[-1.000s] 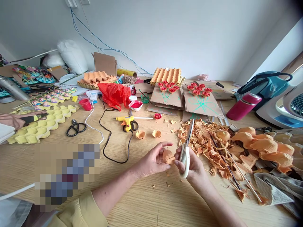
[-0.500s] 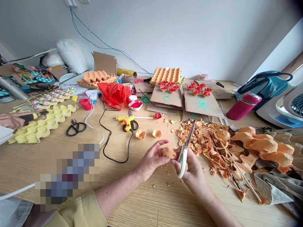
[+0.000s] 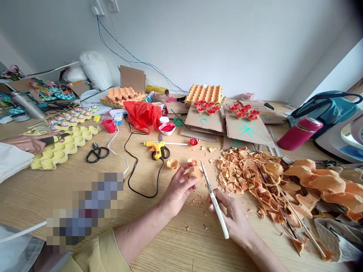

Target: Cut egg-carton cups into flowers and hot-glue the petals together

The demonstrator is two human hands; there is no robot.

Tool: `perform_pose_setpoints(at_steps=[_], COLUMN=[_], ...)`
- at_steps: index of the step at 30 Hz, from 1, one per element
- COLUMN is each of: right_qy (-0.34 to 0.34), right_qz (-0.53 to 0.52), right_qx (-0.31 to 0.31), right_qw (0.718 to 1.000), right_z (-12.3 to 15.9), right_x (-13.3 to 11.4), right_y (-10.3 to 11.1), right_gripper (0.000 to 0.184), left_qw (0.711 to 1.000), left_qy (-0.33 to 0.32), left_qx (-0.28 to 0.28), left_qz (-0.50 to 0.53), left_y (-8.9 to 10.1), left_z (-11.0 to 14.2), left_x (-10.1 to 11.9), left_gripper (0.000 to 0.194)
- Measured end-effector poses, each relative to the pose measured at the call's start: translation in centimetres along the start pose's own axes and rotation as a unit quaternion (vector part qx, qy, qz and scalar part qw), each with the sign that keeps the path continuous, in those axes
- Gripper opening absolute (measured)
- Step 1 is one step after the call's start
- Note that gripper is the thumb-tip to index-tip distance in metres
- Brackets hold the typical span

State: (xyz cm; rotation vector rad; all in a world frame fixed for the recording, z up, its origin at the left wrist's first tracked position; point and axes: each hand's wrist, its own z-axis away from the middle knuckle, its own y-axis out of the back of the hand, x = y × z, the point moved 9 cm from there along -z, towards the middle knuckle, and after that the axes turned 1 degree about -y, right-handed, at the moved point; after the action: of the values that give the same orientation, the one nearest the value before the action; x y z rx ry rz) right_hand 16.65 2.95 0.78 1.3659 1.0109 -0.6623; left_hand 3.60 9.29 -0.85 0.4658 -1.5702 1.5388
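Note:
Between the thumb and fingers of my left hand (image 3: 179,189) is a small orange egg-carton cup (image 3: 194,173), its rounded bottom facing up. My right hand (image 3: 232,213) grips white-handled scissors (image 3: 217,211). Their blades point up and left, just right of the cup and apart from it. Behind my left hand stand a cut orange cup (image 3: 172,163) and another orange cup (image 3: 192,161), partly hidden by my fingers. Small orange scraps (image 3: 198,201) lie on the table below my hands.
A heap of orange carton trimmings (image 3: 241,170) spreads to the right. A yellow glue gun (image 3: 155,146), a red paper flower (image 3: 193,142) and black-handled scissors (image 3: 96,153) lie beyond and left. Red flowers stand on cardboard (image 3: 246,130). At far left a co-worker's hand (image 3: 31,143) rests by a yellow egg tray (image 3: 68,147).
The scissors have come away from the cup and turned, their blades now tilting left. My left hand has turned slightly with the cup. The whole view has shifted.

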Motion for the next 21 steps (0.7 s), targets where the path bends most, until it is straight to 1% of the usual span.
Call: perform_pose_setpoints(at_steps=[6, 12, 16, 19, 21], right_qy=[-0.005, 0.016, 0.029, 0.035, 0.037], right_qz=[0.000, -0.008, 0.013, 0.046, 0.055], right_qx=[-0.031, -0.027, -0.018, -0.028, -0.039], right_qw=[0.999, 0.999, 0.999, 0.998, 0.997], right_z=[0.0, 0.1, 0.0, 0.0, 0.0], right_x=[0.4, 0.2, 0.0, 0.0, 0.1], right_y=[-0.7, -0.6, -0.5, -0.6, -0.8], right_gripper=[0.032, 0.031, 0.031, 0.034, 0.035], left_qw=[1.000, 1.000, 0.998, 0.993, 0.990], left_qy=[-0.003, -0.009, -0.045, -0.088, -0.101], left_qx=[-0.005, -0.020, -0.024, -0.028, -0.034], left_qz=[0.008, 0.007, -0.033, -0.072, -0.088], left_y=[-0.4, -0.7, -0.8, -1.0, -1.1], left_z=[0.3, 0.4, 0.4, 0.5, 0.6], left_x=[0.0, -0.1, 0.5, 1.2, 1.4], left_gripper=[0.054, 0.053, 0.050, 0.045, 0.043])
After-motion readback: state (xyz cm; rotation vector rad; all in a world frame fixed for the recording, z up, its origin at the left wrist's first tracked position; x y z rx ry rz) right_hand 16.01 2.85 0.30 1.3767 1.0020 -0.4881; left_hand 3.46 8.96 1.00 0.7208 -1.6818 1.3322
